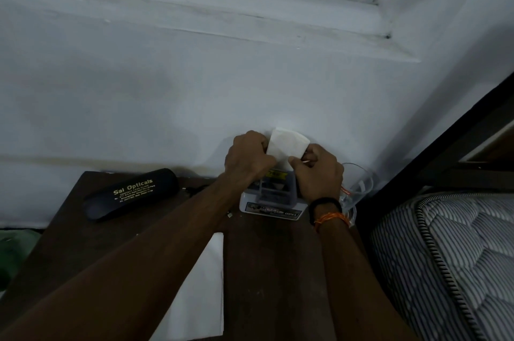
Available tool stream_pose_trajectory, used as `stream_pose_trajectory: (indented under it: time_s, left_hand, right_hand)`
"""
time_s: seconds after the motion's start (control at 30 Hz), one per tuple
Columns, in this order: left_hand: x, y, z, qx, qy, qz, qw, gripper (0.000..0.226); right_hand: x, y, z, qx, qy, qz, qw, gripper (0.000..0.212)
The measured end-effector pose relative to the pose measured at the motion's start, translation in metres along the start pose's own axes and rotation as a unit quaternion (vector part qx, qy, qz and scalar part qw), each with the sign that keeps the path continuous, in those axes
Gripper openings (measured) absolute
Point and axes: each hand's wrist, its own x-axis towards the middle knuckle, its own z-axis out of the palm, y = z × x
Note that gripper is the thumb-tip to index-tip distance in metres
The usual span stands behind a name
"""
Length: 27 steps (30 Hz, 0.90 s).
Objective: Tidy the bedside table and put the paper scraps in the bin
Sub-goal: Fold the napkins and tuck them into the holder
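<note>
Both arms stretched forward over the dark wooden bedside table (272, 262), up by the pale wall. One smooth white paper scrap (288, 149), bent into a curve, pinched from either side above a grey box-shaped organizer (274, 196) at the table's back edge: left hand (249, 157) curled round its left edge, right hand (319, 173) nipping the lower right corner between thumb and finger. One black oval glasses case (132, 194) with gold lettering, lying far left. One flat white sheet (200, 293) near the front, partly under the left forearm. One clear drinking glass (358, 187) just right of the wrist. Striped quilted mattress (450, 257) alongside.
</note>
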Motion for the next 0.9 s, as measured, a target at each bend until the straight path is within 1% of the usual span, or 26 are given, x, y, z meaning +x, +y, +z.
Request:
stream_pose_trajectory:
  time_s: [0.1,0.2,0.33,0.5,0.57,0.67,0.73,0.8,0.83,0.9]
  left_hand:
    - [0.002,0.001,-0.004,-0.01,0.013,0.0,1.0,0.016]
    - [0.002,0.002,-0.004,-0.009,0.003,-0.014,1.0,0.015]
    - [-0.001,0.0,-0.003,0.009,-0.015,-0.033,0.999,0.039]
    - [-0.001,-0.001,-0.004,-0.006,0.007,-0.015,1.0,0.037]
    - [-0.001,-0.002,-0.003,0.001,0.005,-0.017,1.0,0.038]
    - [-0.002,-0.001,-0.003,0.002,0.002,-0.011,1.0,0.037]
    - [-0.004,-0.001,-0.006,-0.001,0.002,-0.009,1.0,0.036]
    - [-0.007,-0.001,-0.012,-0.005,0.011,-0.016,1.0,0.031]
    - [-0.008,-0.002,-0.016,-0.008,0.02,-0.022,1.0,0.027]
    - [-0.014,-0.009,-0.028,-0.019,0.035,-0.037,0.999,0.022]
  right_hand:
    - [0.002,-0.004,-0.002,0.025,0.022,-0.01,0.999,0.016]
    - [0.0,-0.003,-0.001,0.012,0.014,-0.018,1.0,0.015]
    - [-0.002,0.0,0.003,-0.014,0.001,-0.024,1.0,0.018]
    - [-0.002,-0.001,0.004,-0.023,0.014,-0.032,0.999,0.015]
    - [-0.003,0.001,0.005,-0.028,0.008,-0.032,0.999,0.016]
    - [-0.003,0.004,0.007,-0.03,-0.013,-0.025,0.999,0.024]
    - [-0.003,0.003,0.005,0.002,-0.014,-0.014,1.0,0.035]
    - [-0.006,-0.002,0.002,0.036,0.011,-0.004,0.999,0.046]
    - [-0.007,-0.005,0.0,0.041,0.037,-0.005,0.998,0.047]
    - [-0.015,-0.015,-0.004,0.036,0.093,-0.033,0.994,0.038]
